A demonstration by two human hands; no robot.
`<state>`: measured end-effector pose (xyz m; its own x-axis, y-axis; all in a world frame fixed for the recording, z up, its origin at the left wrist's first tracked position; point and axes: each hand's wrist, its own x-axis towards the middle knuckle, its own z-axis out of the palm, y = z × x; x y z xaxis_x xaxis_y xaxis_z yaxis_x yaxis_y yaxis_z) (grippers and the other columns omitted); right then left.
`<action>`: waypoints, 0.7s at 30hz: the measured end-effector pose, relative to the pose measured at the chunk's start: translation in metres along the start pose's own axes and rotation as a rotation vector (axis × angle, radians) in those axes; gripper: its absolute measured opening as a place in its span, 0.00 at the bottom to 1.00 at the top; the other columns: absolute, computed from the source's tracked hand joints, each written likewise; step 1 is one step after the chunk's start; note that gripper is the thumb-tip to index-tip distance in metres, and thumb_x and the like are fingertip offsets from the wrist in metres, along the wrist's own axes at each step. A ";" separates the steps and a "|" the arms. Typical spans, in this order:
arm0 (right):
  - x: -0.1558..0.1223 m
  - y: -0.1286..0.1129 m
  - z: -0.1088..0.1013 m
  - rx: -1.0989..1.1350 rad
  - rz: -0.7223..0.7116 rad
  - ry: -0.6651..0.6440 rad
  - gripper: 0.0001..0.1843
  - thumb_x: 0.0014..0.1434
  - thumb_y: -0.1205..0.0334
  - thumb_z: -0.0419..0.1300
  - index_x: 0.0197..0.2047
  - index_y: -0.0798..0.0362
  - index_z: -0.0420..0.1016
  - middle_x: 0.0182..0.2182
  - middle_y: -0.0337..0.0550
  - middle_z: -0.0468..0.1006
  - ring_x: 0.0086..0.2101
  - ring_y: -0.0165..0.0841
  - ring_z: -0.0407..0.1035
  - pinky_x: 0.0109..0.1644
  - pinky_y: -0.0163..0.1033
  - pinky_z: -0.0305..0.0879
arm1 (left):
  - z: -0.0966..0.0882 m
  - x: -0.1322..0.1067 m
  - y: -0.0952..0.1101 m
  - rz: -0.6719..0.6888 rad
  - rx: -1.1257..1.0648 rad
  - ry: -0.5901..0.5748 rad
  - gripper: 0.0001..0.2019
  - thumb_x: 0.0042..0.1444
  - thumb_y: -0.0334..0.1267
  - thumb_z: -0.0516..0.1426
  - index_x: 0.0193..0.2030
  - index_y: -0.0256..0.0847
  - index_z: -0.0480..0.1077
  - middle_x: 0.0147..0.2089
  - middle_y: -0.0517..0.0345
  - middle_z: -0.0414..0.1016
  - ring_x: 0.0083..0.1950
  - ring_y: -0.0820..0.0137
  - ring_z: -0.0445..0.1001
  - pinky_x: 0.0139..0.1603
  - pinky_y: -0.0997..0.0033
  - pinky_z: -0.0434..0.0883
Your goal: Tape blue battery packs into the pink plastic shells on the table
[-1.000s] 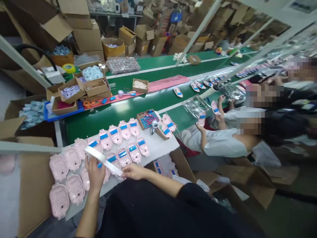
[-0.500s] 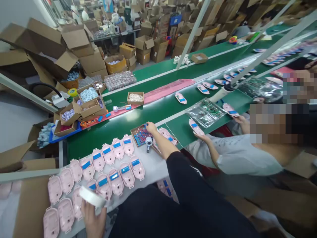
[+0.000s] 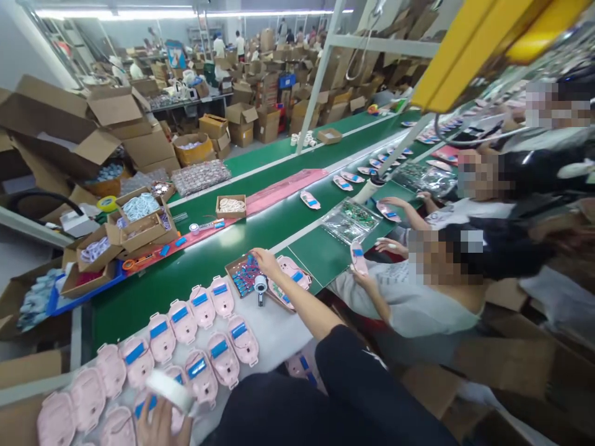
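My left hand (image 3: 163, 426) is closed on a roll of white tape (image 3: 170, 391) above the near row of pink plastic shells (image 3: 225, 361). A blue battery (image 3: 145, 407) shows beside its fingers; whether it lies in a shell or is held, I cannot tell. My right hand (image 3: 266, 262) reaches over the far edge of a small cardboard box (image 3: 229, 269) of blue batteries with red wires. Its fingers are drawn together, and what they pinch is too small to make out. Many shells in the two rows carry a blue battery; several at the left have none.
A small grey-white round-headed device (image 3: 261, 285) stands by the battery box, with more pink shells (image 3: 292, 270) to its right. Across lie the green conveyor (image 3: 260, 230) and boxes of parts (image 3: 142, 207). A co-worker (image 3: 400, 303) sits at the right; a yellow beam (image 3: 458, 56) hangs overhead.
The view has tilted up and swung right, so the scene sits further left. My right hand stays at the battery box; my left hand still has the tape roll, with a blue battery now showing beside it.
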<state>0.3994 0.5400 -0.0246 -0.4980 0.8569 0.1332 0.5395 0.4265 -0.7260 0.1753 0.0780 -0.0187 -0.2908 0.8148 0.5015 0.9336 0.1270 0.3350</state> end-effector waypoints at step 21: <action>-0.167 -0.161 0.036 0.265 -0.077 -0.301 0.17 0.72 0.61 0.50 0.52 0.43 0.80 0.44 0.45 0.85 0.47 0.41 0.80 0.54 0.43 0.73 | -0.017 0.076 0.049 0.256 0.050 -0.497 0.34 0.55 0.16 0.51 0.64 0.49 0.73 0.62 0.52 0.75 0.74 0.45 0.56 0.55 0.51 0.80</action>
<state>0.3710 0.3179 0.0454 -0.7278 0.6855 0.0194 0.3186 0.3630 -0.8756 0.1956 0.1363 0.0494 0.0688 0.9902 0.1215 0.9737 -0.0932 0.2077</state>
